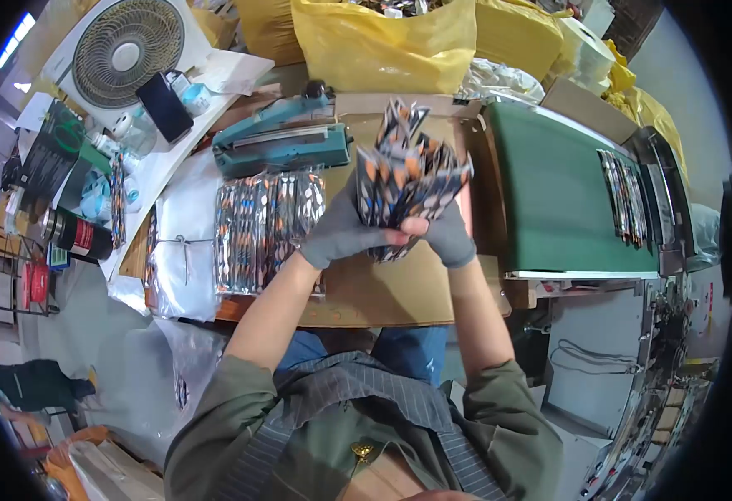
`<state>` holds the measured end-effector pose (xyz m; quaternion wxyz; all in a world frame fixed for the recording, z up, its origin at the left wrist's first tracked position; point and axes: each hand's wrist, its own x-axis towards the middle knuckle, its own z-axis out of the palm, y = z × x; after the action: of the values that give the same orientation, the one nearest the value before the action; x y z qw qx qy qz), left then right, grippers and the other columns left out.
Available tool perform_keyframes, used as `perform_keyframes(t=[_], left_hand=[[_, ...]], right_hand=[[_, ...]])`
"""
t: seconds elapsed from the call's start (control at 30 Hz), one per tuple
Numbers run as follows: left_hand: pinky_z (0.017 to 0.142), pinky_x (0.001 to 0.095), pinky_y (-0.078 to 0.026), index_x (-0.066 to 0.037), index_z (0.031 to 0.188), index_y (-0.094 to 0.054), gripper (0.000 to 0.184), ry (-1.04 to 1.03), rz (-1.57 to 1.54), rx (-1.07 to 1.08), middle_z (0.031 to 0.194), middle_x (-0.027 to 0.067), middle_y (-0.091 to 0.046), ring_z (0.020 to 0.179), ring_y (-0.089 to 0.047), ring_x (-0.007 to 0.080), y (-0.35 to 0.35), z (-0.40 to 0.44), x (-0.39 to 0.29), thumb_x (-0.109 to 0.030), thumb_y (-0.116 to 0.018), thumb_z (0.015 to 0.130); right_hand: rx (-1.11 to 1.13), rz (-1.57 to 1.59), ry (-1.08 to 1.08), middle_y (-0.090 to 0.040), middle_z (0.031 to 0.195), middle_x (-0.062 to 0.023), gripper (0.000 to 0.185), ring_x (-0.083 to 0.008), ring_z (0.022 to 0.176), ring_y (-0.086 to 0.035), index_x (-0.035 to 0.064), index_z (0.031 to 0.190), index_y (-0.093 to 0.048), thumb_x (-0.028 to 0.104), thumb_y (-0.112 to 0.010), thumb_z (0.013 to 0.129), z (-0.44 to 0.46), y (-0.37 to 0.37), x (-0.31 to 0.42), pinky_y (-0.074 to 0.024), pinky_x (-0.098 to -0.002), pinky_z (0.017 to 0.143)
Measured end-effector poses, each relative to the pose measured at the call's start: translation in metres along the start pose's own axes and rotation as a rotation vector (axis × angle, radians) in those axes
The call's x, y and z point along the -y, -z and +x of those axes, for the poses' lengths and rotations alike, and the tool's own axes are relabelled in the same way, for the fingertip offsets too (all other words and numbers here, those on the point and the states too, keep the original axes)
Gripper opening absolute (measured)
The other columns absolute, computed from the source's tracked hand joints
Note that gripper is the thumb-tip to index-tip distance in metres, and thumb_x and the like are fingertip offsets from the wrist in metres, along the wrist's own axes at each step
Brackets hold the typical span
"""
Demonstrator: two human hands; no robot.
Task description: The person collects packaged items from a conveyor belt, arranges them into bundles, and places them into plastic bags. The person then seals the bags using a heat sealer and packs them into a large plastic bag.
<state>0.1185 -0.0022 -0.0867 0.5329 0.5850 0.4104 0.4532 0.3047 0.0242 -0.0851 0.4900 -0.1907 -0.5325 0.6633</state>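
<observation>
My left hand (341, 230), in a grey glove with bare fingertips, is closed on the left side of a bundle of patterned packets (408, 179). The right side of the same bundle is gripped by my right hand (448, 234), gloved alike. The packets are dark with orange and white shapes and stand fanned out above the cardboard-covered table (391, 288). Left of my hands lies a row of similar packets in clear wrap (270, 221). A teal sealer (282, 149) rests behind that row.
A green conveyor belt (558, 192) on the right carries more packets (623, 199). Clear plastic bags (186, 259) lie at the left. A fan (126, 57), phone (164, 107) and black flask (78, 234) are further left. A yellow sack (383, 50) stands behind the table.
</observation>
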Motion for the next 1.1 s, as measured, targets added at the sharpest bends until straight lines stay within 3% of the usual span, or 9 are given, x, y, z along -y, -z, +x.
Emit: perform_keyframes(t=[0.13,0.27,0.5,0.63,0.7,0.8,0.93,1.03,1.1], left_hand=[[0.107,0.0321,-0.032,-0.004,0.148,-0.015,0.124,-0.195,0.003,0.121,0.141,0.0140,-0.039,0.129,-0.041,0.0227,0.002,-0.014,0.014,-0.029,-0.092,0.053],[0.096,0.0305,-0.042,-0.003,0.127,-0.053,0.077,-0.184,0.380,0.089,0.126,0.0074,-0.055,0.115,-0.050,0.0149,-0.002,-0.037,0.008,-0.018,-0.087,0.059],[0.078,0.0307,-0.051,-0.003,0.112,-0.058,0.042,0.354,-0.911,0.181,0.100,0.0075,-0.064,0.087,-0.063,0.0162,-0.002,-0.151,0.013,-0.025,-0.070,0.079],[0.082,0.0313,-0.048,-0.001,0.101,-0.064,0.043,0.352,0.446,0.102,0.094,0.0067,-0.067,0.087,-0.062,0.0165,0.062,-0.197,-0.002,-0.041,-0.066,0.084],[0.075,0.0296,-0.050,-0.002,0.096,-0.067,0.029,0.440,-0.029,-0.239,0.088,0.0056,-0.068,0.083,-0.062,0.0106,0.131,-0.230,0.039,-0.030,-0.065,0.086],[0.071,0.0335,-0.049,-0.006,0.088,-0.067,0.042,0.290,1.208,-0.571,0.076,0.0093,-0.064,0.077,-0.063,0.0250,0.231,-0.287,0.084,-0.042,-0.076,0.069],[0.072,0.0349,-0.049,-0.006,0.081,-0.065,0.032,0.605,0.634,-0.389,0.077,0.0114,-0.066,0.077,-0.065,0.0249,0.287,-0.300,0.090,-0.036,-0.073,0.072],[0.071,0.0299,-0.048,-0.003,0.085,-0.068,0.025,0.306,0.752,-0.491,0.086,0.0067,-0.066,0.080,-0.060,0.0127,0.315,-0.297,0.067,-0.027,-0.057,0.086],[0.067,0.0276,-0.046,-0.007,0.080,-0.058,0.020,-0.189,-0.246,-0.940,0.072,0.0015,-0.057,0.069,-0.055,0.0120,0.282,-0.280,0.014,-0.020,-0.054,0.094]], right_hand=[[0.042,-0.060,0.049,-0.053,0.120,-0.0108,0.111,-0.0179,0.108,-0.054,0.0056,0.148,-0.014,0.005,-0.084,0.062,-0.011,-0.014,0.009,-0.0447,-0.0316,0.094],[-0.200,-0.080,-0.177,-0.052,0.113,-0.0101,0.099,-0.0186,0.105,-0.055,0.0035,0.145,-0.024,0.006,-0.082,0.064,-0.035,-0.071,0.018,-0.0471,-0.0315,0.089],[0.205,-0.155,-0.281,-0.057,0.122,-0.0180,0.062,-0.0263,0.108,-0.059,-0.0043,0.125,-0.052,0.025,-0.069,0.073,-0.020,-0.119,-0.003,-0.0476,-0.0355,0.091],[0.309,0.255,-0.516,-0.063,0.085,-0.0157,0.034,-0.0296,0.087,-0.064,-0.0036,0.089,-0.062,0.027,-0.061,0.074,-0.034,-0.123,-0.076,-0.0504,-0.0369,0.079],[0.205,0.305,-0.550,-0.061,0.079,-0.0143,0.028,-0.0299,0.084,-0.062,-0.0010,0.081,-0.059,0.026,-0.060,0.075,-0.039,-0.132,-0.077,-0.0498,-0.0379,0.076],[0.136,0.382,-0.540,-0.060,0.078,-0.0138,0.027,-0.0299,0.081,-0.062,-0.0008,0.081,-0.059,0.026,-0.059,0.076,-0.043,-0.136,-0.079,-0.0492,-0.0387,0.076],[0.214,0.309,-0.543,-0.059,0.082,-0.0133,0.029,-0.0317,0.085,-0.060,-0.0020,0.089,-0.058,0.025,-0.058,0.080,-0.038,-0.147,-0.082,-0.0483,-0.0403,0.081],[0.151,0.186,-0.642,-0.063,0.083,-0.0142,0.051,-0.0270,0.082,-0.064,-0.0084,0.117,-0.057,0.024,-0.057,0.078,-0.035,-0.157,-0.068,-0.0522,-0.0347,0.074],[0.206,0.229,-0.636,-0.064,0.086,-0.0142,0.063,-0.0263,0.082,-0.065,-0.0090,0.132,-0.043,0.021,-0.057,0.078,-0.032,-0.161,-0.067,-0.0524,-0.0321,0.073]])
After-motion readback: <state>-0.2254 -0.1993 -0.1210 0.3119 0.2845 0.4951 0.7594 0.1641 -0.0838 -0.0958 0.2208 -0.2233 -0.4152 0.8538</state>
